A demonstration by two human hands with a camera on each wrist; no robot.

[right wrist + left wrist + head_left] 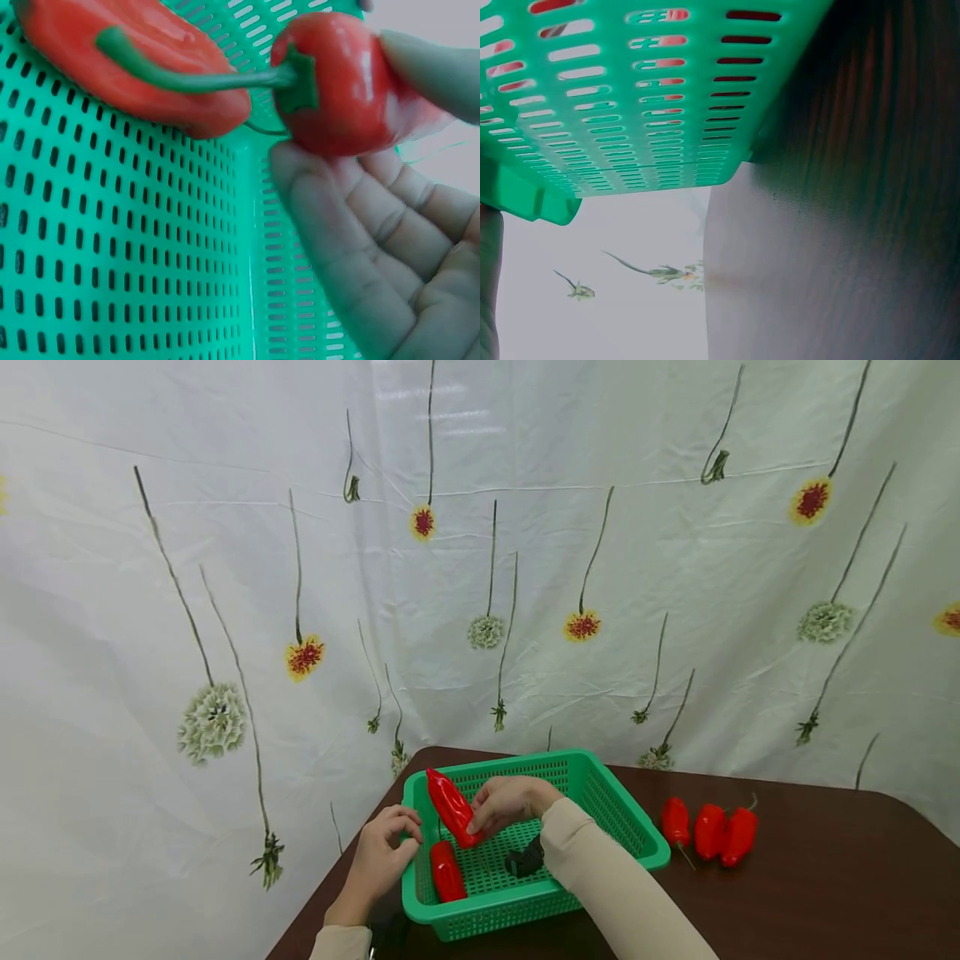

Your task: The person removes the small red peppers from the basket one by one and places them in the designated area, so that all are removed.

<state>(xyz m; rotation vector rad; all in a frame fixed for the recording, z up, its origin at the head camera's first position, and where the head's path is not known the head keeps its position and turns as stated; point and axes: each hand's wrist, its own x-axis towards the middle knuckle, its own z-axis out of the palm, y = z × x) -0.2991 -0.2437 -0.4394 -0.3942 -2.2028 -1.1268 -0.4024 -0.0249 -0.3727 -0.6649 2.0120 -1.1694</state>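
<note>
In the head view my right hand (pixel 510 802) is over the green plastic basket (pixel 652 852), pinching a red pepper (pixel 450 806) between thumb and fingers. The right wrist view shows this pepper's green stem (pixel 202 79) facing the camera. Another red pepper (pixel 447 870) lies inside, along the basket's left side. My left hand (pixel 384 852) is at the left rim, fingers loosely bent. A finger (pixel 489 270) comes up against the rim in the left wrist view; most of that hand is out of that frame.
Several red peppers, among them one with its stem toward me (pixel 675 822), lie on the dark brown table (pixel 825 893) right of the basket. A white flowered curtain (pixel 480 693) hangs behind the table. A black device (pixel 525 860) shows beneath my right wrist.
</note>
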